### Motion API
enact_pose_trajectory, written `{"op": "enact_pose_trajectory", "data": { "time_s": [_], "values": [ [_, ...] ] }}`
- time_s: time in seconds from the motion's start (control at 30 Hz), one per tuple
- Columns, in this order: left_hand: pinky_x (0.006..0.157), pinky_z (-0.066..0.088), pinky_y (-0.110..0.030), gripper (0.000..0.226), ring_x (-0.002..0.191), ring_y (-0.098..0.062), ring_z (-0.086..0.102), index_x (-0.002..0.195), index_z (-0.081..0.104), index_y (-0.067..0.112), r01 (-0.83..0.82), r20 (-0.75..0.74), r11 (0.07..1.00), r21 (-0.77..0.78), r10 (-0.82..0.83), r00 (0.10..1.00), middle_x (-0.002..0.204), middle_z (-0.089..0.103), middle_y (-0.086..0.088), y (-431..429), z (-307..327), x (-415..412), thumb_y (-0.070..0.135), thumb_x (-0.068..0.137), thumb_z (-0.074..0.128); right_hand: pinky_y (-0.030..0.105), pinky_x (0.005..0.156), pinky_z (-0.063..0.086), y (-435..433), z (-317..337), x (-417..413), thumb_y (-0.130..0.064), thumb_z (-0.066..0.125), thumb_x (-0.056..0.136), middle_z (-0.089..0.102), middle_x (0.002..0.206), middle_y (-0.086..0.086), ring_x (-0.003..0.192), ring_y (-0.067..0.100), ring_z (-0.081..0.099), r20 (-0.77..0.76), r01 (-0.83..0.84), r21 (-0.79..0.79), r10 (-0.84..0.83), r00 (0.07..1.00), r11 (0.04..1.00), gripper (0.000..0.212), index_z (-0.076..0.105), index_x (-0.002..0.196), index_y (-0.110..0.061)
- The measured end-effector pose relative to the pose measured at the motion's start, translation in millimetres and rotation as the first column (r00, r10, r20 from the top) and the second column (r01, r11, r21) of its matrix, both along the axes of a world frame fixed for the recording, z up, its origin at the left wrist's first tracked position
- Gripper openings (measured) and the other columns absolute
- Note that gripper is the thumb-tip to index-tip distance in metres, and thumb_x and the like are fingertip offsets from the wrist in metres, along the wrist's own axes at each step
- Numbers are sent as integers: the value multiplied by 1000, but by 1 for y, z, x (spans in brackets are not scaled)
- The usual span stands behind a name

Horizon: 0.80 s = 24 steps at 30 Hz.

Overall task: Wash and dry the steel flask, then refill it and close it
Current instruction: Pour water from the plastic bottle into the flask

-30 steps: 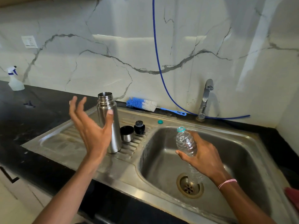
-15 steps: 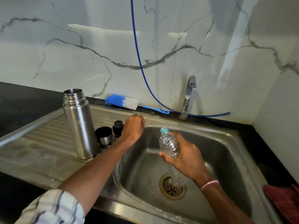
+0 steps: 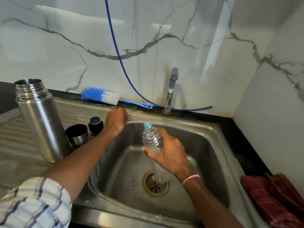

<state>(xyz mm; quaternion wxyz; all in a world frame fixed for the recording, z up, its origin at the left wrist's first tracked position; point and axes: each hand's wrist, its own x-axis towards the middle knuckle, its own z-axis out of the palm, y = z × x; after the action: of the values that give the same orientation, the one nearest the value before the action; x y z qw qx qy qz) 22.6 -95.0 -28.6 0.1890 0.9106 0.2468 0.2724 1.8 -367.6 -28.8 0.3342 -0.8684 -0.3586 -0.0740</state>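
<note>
Over steel sink (image 3: 205, 145), right hand (image 3: 171, 155) grips the bottle (image 3: 152, 139); left hand (image 3: 115, 119) curls beside its cap (image 3: 129, 115), grasp unclear; recapping probably next.

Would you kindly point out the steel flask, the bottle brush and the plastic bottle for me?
steel flask (image 3: 41, 122), head view, mid body.
bottle brush (image 3: 100, 97), head view, bristles.
plastic bottle (image 3: 152, 139), head view, upper body.

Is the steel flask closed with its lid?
No, the steel flask stands open-mouthed, its cup and stopper sitting beside it on the drainboard.
</note>
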Motion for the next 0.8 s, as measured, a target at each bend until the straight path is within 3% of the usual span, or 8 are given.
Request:
{"op": "enact_pose_trajectory", "data": {
  "time_s": [0.1, 0.17, 0.23, 0.33, 0.47, 0.6, 0.7, 0.8],
  "values": [
    [85, 57, -31, 5, 86, -22, 74, 84, 74, 16, 90, 171, 951, -295, -40, 984, 89, 77, -3, -26, 8, -12, 14, 88, 75, 42, 88, 60, -1, 1, -1, -80, 67, 73, 72, 119, -8, 104, 17, 71, 6, 28, -4, -28, 1000, 1000, 80, 41, 138, -42],
    [87, 60, -34, 5, 86, -23, 75, 87, 73, 10, 239, 352, 765, -598, -18, 936, 88, 77, -7, -50, 14, -28, 6, 89, 75, 42, 88, 60, -2, 3, -1, -78, 69, 74, 73, 118, -8, 103, 17, 71, 13, 49, -5, -49, 999, 999, 78, 43, 137, -41],
    [82, 62, -30, 9, 87, -24, 74, 97, 70, 10, 392, 481, 514, -763, 48, 875, 93, 75, -12, -74, 19, -49, 3, 93, 72, 42, 88, 59, -3, 4, -1, -77, 70, 74, 73, 117, -7, 104, 19, 71, 23, 69, -7, -68, 997, 998, 77, 43, 136, -40],
    [76, 56, -21, 18, 85, -11, 63, 117, 69, 12, 468, 521, 329, -820, 90, 849, 101, 72, -6, -98, 13, -77, 9, 102, 60, 41, 88, 59, -2, 5, -3, -77, 70, 73, 73, 117, -8, 102, 17, 71, 11, 65, -18, -65, 998, 998, 81, 43, 140, -39],
    [75, 56, -18, 21, 86, -11, 62, 114, 71, 7, 503, 525, 167, -848, 133, 841, 98, 70, -6, -107, -1, -91, 16, 104, 55, 40, 87, 60, -2, 6, -7, -80, 66, 70, 74, 113, -9, 98, 14, 72, -6, 8, -72, -8, 1000, 997, 82, 45, 138, -39],
    [78, 61, -23, 21, 84, -16, 71, 111, 69, -1, 542, 548, 85, -836, 167, 820, 94, 74, -11, -108, 4, -89, 12, 94, 67, 39, 86, 60, 0, 4, -8, -82, 64, 68, 74, 112, -9, 98, 13, 72, -8, -12, -108, 11, 1000, 994, 85, 43, 139, -40],
    [80, 63, -27, 25, 96, -23, 72, 111, 68, -2, 550, 546, 15, -835, 144, 825, 106, 75, -17, -109, 5, -83, 14, 92, 70, 39, 86, 60, 0, 3, -6, -82, 62, 68, 74, 111, -9, 98, 14, 71, -13, -6, -116, 5, 1000, 993, 84, 44, 138, -40],
    [77, 60, -24, 32, 99, -19, 72, 116, 67, 1, 533, 533, 20, -846, 62, 844, 113, 77, -13, -112, 6, -77, 25, 95, 67, 40, 85, 60, 0, 2, -3, -82, 63, 69, 73, 110, -9, 97, 15, 71, -19, -2, -136, 0, 1000, 991, 81, 46, 136, -40]
  ]
}}
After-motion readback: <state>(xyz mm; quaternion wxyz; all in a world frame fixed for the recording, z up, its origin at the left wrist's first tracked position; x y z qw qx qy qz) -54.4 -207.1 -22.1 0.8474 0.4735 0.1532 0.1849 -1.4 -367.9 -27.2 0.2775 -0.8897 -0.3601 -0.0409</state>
